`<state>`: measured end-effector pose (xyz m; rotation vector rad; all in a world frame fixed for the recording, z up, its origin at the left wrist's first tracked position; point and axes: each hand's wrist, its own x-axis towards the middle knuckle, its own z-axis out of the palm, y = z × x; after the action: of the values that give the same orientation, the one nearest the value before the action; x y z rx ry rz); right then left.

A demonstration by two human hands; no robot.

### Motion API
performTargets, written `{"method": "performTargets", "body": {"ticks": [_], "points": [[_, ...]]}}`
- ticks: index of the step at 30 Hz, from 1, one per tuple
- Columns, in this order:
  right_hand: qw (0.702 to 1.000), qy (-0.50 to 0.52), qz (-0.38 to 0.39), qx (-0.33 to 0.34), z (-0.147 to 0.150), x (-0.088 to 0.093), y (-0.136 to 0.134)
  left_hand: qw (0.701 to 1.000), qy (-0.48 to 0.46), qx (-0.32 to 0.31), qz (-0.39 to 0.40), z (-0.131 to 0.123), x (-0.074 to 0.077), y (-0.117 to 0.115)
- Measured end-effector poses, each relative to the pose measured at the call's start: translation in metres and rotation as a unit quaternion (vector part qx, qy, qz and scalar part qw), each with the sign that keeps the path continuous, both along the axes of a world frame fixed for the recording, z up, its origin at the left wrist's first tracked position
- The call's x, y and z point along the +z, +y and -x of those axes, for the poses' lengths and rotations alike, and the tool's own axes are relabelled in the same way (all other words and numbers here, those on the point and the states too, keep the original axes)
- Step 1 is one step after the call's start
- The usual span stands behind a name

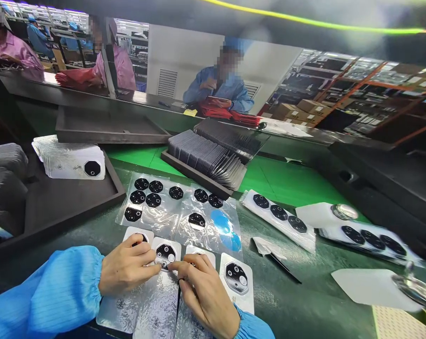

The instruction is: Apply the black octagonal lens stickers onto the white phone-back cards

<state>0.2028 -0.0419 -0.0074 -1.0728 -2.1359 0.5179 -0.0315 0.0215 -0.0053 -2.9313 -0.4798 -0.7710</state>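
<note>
Fingertips of both hands meet on a small black camera ring (165, 255) at the top of a silvery phone back cover (159, 292), the second in a row of four covers lying side by side at the near edge of the bench. The left hand (126, 270) comes in from the left, its fingers narrowed to a pinch with the tips pressed against the ring's left rim; the right hand (205, 294) reaches up from below right, forefinger extended to the ring's lower right edge, the other fingers curled and resting on the neighbouring cover. Neither hand lifts anything; both press down. The ring lies directly between the two sets of fingertips, about equally close to each. The cover's long axis runs away from the worker, camera end farthest, bottom end running off the near edge of view. The rightmost cover (236, 285) already shows a ring with lenses. Just beyond the row lies a clear plastic sheet (170, 212) dotted with more black rings, a blue film (225, 228) on its right part. To the right, strips of rings (279, 214) rest on the green mat (286, 183). A dark tray (57, 202) at left holds a stack of covers (71, 162); another tray (205, 162) behind holds upright dark sheets. Other people in blue and pink coats work at the far bench.
</note>
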Motion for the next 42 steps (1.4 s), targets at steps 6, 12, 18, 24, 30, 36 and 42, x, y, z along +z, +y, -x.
{"method": "performTargets", "body": {"ticks": [6, 12, 18, 24, 30, 36, 42], "points": [[1.0, 0.006, 0.014, 0.002, 0.003, -0.004, 0.0, 1.0, 0.02, 0.006, -0.002, 0.0, -0.001, 0.0], [1.0, 0.006, 0.02, -0.005, 0.002, -0.003, 0.0, 0.999, 0.042, 0.005, 0.02, -0.002, 0.001, 0.001], [1.0, 0.009, 0.017, -0.01, 0.002, -0.002, 0.0, 0.999, 0.045, 0.004, 0.029, -0.006, 0.006, 0.002], [1.0, 0.013, 0.01, -0.013, 0.002, -0.002, 0.001, 0.999, 0.045, 0.001, 0.029, -0.007, 0.008, 0.002], [1.0, 0.019, 0.006, -0.012, 0.003, -0.002, 0.001, 0.998, 0.049, 0.0, 0.026, -0.007, 0.007, 0.002], [1.0, 0.022, 0.017, -0.012, 0.003, -0.003, 0.001, 0.998, 0.057, 0.003, 0.033, -0.007, 0.006, 0.002], [0.998, 0.058, 0.036, -0.013, 0.005, -0.005, 0.001, 0.997, 0.065, 0.01, 0.043, -0.01, 0.005, 0.001]]}}
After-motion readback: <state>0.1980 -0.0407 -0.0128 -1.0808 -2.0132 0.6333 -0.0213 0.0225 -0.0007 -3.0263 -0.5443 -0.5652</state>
